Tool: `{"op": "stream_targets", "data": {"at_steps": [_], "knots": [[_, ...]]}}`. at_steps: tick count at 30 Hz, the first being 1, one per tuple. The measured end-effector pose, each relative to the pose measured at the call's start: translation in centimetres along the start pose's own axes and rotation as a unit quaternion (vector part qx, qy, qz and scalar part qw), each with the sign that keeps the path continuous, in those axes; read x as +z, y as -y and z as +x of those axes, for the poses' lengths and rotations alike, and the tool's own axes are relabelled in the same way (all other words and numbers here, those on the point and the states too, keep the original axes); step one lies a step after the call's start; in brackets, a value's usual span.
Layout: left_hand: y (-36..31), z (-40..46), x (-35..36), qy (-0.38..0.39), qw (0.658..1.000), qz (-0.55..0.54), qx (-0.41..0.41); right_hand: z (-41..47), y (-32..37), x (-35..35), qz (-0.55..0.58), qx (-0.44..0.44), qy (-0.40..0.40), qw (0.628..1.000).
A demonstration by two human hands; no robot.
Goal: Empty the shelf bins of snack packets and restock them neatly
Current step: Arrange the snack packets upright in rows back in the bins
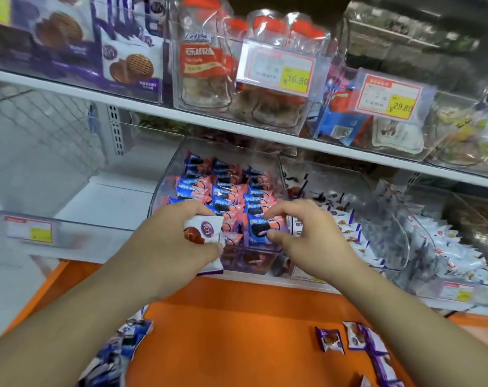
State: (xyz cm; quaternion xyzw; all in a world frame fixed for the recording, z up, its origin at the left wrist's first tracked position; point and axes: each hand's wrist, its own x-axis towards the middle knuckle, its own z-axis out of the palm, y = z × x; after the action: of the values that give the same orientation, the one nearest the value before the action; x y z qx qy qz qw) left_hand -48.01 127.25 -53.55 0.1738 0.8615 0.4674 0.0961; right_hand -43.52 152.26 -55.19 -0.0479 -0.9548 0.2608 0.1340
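Snack packets, pink-and-blue point(226, 196), stand in tidy rows inside a clear shelf bin point(164, 180), just beyond the fingertips of both hands.

Head view, only view available:

- Left hand point(170, 241): fingers and thumb curled round a white-and-purple packet point(203, 230) with a brown biscuit printed on it. The packet is held at the bin's front lip, to the left of the pink-and-blue rows. More purple-edged wrapper shows below the thumb.
- Right hand point(307, 236): fingers arched and curled, thumb and fingertips pinching a blue-and-pink packet point(261, 227) at the front of the rows. This packet sits directly between the two hands.
- To the right of the right-hand fingers: a second clear bin point(388, 219) of white packets with small brown prints, touching the first bin's side wall.
- To the left of the left-hand fingers: a bare white shelf section with a price label point(29, 230) on its front rail.
- Below the wrists: an orange surface point(237, 331). Loose purple-and-white packets point(354, 336) lie on it under the right forearm; a heap of blue-purple packets point(120, 347) lies under the left forearm.
- Above the fingers: an upper shelf with purple biscuit boxes point(131, 65), clear jars with red labels point(203, 60), and yellow price tags reading 16.80 and 29.80.
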Motion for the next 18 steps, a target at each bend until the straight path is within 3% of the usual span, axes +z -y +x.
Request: {"op": "stream_targets", "data": {"at_steps": [3, 18], "knots": [[-0.1, 0.0, 0.2, 0.002, 1.0, 0.001, 0.008, 0.6, -0.6, 0.7, -0.059, -0.026, -0.011, 0.998], [-0.3, -0.4, 0.4, 0.001, 1.0, -0.011, 0.013, -0.1, -2.7, 4.9, -0.098, -0.103, -0.134, 0.981]]}}
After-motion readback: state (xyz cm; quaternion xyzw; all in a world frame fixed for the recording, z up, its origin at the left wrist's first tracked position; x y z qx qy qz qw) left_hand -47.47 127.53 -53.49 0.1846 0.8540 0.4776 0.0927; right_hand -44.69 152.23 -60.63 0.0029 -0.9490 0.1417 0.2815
